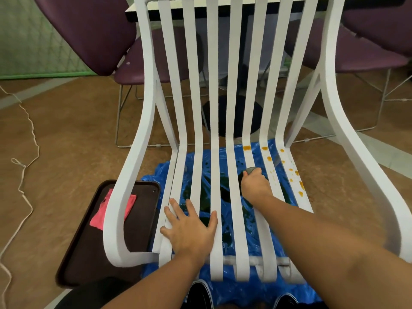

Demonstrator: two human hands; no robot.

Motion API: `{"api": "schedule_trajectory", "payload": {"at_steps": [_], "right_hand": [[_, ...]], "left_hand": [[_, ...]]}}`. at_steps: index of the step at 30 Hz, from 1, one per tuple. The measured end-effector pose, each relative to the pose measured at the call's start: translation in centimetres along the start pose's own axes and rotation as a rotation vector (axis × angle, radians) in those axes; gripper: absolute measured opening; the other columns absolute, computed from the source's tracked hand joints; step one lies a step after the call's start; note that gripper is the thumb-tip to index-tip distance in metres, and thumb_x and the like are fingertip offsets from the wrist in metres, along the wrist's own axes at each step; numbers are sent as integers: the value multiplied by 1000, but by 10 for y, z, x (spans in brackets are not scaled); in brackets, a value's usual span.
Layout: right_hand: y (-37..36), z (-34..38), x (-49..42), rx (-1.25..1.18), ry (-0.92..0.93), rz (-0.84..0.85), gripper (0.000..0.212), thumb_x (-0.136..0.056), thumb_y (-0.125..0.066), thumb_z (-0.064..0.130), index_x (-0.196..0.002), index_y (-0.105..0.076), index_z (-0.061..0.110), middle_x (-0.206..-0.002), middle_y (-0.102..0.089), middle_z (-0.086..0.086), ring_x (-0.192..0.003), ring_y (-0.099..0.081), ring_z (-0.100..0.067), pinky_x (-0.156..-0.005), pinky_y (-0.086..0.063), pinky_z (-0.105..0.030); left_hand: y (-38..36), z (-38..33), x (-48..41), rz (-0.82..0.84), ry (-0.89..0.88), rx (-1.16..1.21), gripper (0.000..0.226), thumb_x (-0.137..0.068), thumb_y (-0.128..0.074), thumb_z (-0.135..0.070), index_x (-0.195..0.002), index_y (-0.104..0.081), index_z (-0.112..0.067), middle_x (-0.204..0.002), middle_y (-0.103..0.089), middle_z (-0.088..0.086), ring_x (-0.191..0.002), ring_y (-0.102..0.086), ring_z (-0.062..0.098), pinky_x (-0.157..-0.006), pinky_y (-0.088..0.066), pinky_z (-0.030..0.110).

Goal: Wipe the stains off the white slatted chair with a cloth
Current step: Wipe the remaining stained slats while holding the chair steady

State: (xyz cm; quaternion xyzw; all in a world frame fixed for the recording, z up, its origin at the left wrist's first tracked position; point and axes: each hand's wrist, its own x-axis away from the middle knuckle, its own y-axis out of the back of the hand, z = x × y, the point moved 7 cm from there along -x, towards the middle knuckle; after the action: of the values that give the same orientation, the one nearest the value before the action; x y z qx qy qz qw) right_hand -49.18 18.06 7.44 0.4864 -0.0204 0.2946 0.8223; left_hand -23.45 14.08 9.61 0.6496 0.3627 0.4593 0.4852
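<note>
The white slatted chair (215, 121) fills the middle of the view. Orange stains (296, 173) dot the right-hand seat slats, with more near the seat's back bend. My right hand (255, 186) is closed around a small grey cloth (251, 170), pressing it on a seat slat just left of the stains. My left hand (190, 228) lies flat, fingers spread, on the left seat slats near the front edge.
A blue plastic sheet (243, 291) with dark green puddles lies under the chair. A dark tray (87, 248) holding a pink cloth (101, 216) sits on the floor at the left. Purple chairs (89, 30) and a table (240, 6) stand behind. A white cord (26, 170) runs along the left floor.
</note>
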Motion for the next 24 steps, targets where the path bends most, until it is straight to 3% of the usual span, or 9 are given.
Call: {"api": "schedule_trajectory", "payload": {"at_steps": [7, 15, 19, 24], "right_hand": [[-1, 6, -8, 0, 8, -24, 33, -105, -35, 43, -112, -38, 10, -89, -48, -7, -81, -47, -27, -71, -38, -37], [-6, -12, 21, -13, 48, -34, 39, -104, -36, 48, -114, -40, 11, -92, -59, -10, -74, -53, -25, -61, -38, -35], [-8, -28, 44, 18, 98, -78, 38, -104, -36, 47, -113, -41, 11, -94, -63, -12, -72, -54, -25, -62, -41, -36], [-6, -28, 46, 48, 100, -76, 38, -105, -34, 46, -116, -40, 10, -95, -61, -11, -72, -52, -24, -63, -40, -35]], "left_hand": [[-3, 2, -2, 10, -3, 5, 94, -90, -15, -81, -163, -4, -23, -168, 8, 16, -153, 5, 39, -112, -22, 66], [-3, 3, -3, -3, -21, 5, 92, -90, -12, -81, -162, 9, -27, -168, 10, 18, -153, 9, 41, -113, -22, 66], [-4, -2, -3, 20, -92, -12, 80, -94, -10, -76, -158, 19, -38, -168, 15, 18, -150, 16, 48, -114, -9, 71], [-3, -7, -6, 68, -177, -35, 79, -96, -8, -74, -158, 20, -33, -168, 16, 13, -147, 23, 53, -113, 4, 75]]}}
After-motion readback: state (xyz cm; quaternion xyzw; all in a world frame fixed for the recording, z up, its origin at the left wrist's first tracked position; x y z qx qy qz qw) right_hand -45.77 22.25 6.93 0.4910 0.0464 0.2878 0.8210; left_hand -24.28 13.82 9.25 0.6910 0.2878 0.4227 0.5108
